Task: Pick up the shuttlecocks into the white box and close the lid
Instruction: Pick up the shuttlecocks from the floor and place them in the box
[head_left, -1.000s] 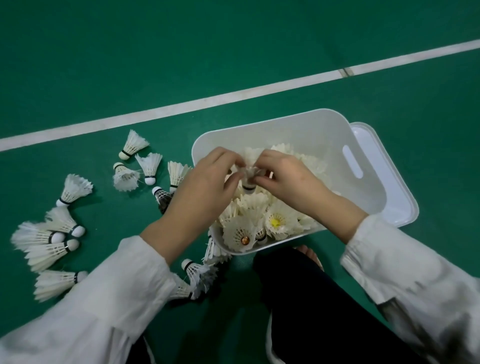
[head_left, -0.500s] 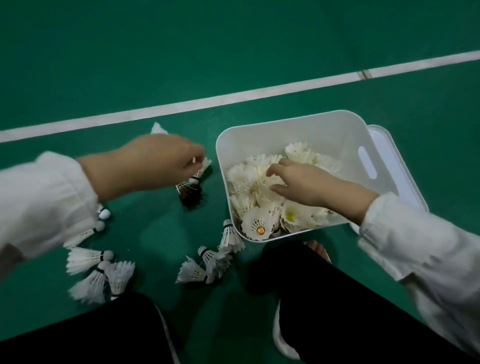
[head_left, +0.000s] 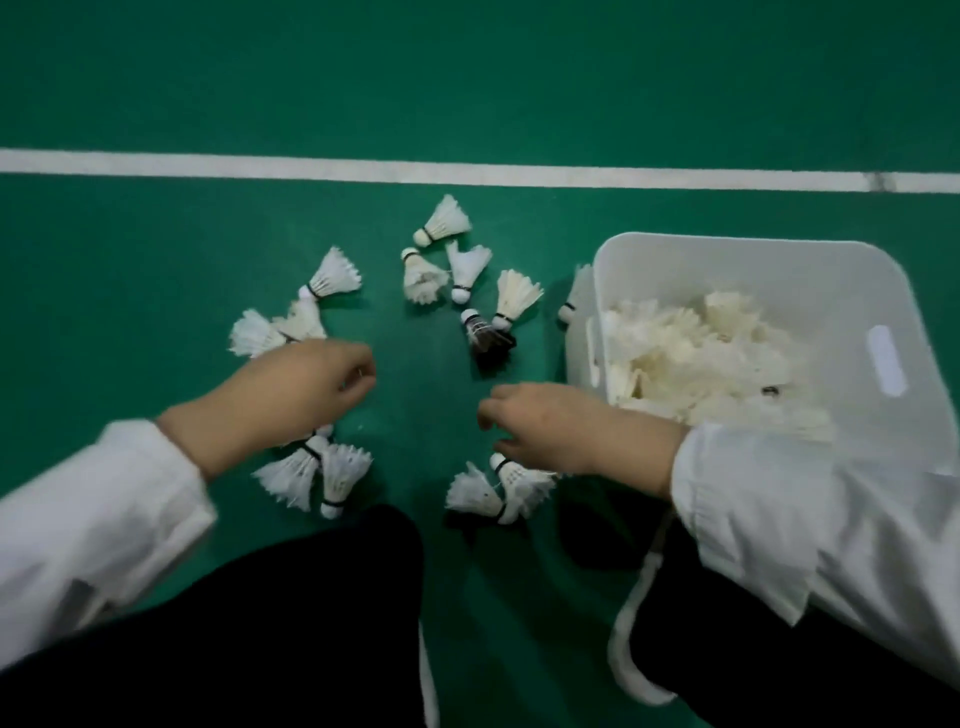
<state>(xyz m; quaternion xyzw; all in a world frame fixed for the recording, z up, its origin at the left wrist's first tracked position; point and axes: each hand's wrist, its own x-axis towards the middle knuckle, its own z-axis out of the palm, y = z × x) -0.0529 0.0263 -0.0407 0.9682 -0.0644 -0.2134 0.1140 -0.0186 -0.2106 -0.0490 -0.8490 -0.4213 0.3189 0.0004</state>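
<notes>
Head camera shows your left hand (head_left: 306, 384) at centre left, low over the green floor (head_left: 156, 291). Half a second ago it was reaching toward the dark shuttlecock (head_left: 485, 338) beside the white box (head_left: 748, 270); now it has swung back over the left-hand cluster of white shuttlecocks (head_left: 291, 327). Its fingers are curled loosely; whether they hold anything cannot be told.

Just below that hand, a pair of shuttlecocks (head_left: 317, 475) lies on the floor. Above centre, four more (head_left: 457, 254) lie near the white line (head_left: 467, 174), with the dark one just beneath them.

Your right hand (head_left: 566, 431), which was inside the box a moment ago, has come out and now sits right of centre, fingers half curled and seemingly empty, just above another pair (head_left: 498, 491).

At the right of the frame, the box is heaped with shuttlecocks (head_left: 696, 358), and one more (head_left: 574, 296) leans against its left outer wall. The lid is not visible now.

So the last drop looks finished and both hands seem set for fresh pickups; well over a dozen remain outside, so closing is still some way off.
</notes>
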